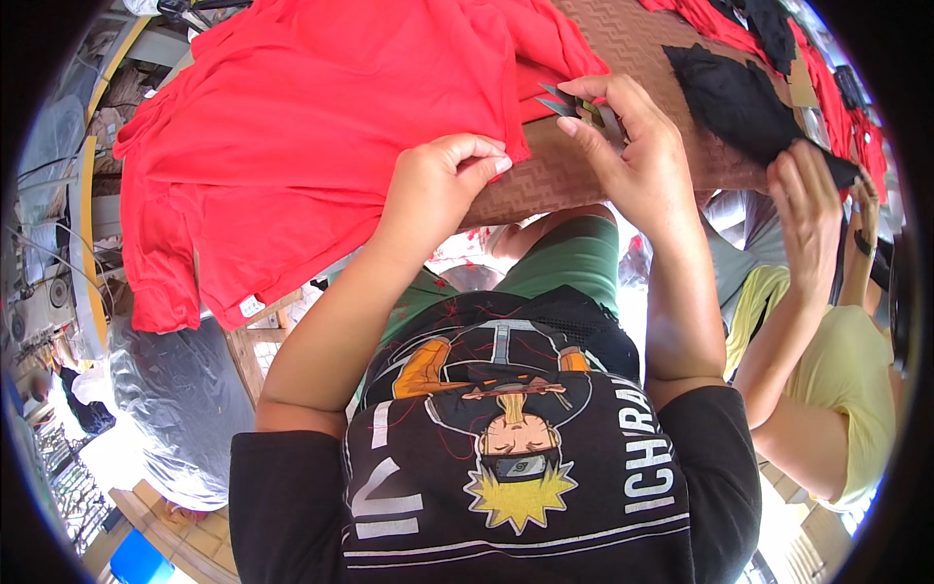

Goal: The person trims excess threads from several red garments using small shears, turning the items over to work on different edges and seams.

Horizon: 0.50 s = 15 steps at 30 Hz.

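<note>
A red shirt [321, 117] lies spread over the table in front of me, part of it hanging off the near edge. My left hand [443, 180] is closed in a pinch at the shirt's right edge, thumb against forefinger. To the right of it, my right hand [637, 146] holds a pair of small thread snips [562, 100]. The blades point left toward the shirt and stand apart. A small white label [251, 306] shows at the shirt's lower left corner.
The brown patterned table [623, 49] runs to the right. There a co-worker's hand [808, 195] handles a black cloth piece [725, 102]. More red garments [827, 83] lie beyond. A plastic-wrapped bundle [180, 409] stands at lower left, near a blue container [141, 558].
</note>
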Each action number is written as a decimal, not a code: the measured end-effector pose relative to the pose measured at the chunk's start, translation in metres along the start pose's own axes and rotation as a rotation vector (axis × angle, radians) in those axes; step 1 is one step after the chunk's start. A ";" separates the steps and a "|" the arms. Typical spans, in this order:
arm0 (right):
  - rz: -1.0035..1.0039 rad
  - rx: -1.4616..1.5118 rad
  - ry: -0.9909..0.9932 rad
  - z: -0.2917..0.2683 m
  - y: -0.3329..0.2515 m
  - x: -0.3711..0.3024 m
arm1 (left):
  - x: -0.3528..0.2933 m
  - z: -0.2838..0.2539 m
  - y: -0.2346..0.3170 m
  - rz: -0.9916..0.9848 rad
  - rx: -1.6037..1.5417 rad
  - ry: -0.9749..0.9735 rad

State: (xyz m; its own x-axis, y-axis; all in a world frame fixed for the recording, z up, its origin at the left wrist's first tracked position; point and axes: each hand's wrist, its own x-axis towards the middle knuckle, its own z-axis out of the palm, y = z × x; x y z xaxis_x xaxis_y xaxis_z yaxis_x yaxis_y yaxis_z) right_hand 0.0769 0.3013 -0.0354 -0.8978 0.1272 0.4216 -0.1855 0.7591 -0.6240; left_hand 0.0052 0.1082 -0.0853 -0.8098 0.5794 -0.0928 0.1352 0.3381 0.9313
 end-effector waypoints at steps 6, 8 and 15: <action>0.015 -0.018 -0.088 0.001 0.006 -0.009 | 0.007 -0.013 0.003 -0.098 -0.465 -0.148; 0.045 -0.029 -0.159 0.001 0.007 -0.011 | 0.004 -0.015 0.008 -0.091 -0.510 -0.133; 0.061 -0.029 -0.037 0.000 0.008 -0.009 | -0.017 -0.045 0.048 0.113 0.338 -0.655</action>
State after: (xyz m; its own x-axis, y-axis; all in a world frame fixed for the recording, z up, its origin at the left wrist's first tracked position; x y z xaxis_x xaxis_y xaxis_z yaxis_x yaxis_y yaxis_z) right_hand 0.0836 0.3067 -0.0441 -0.9214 0.1507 0.3583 -0.1187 0.7687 -0.6284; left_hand 0.0000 0.0807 -0.0229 -0.2893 0.9115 -0.2923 0.4514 0.3992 0.7981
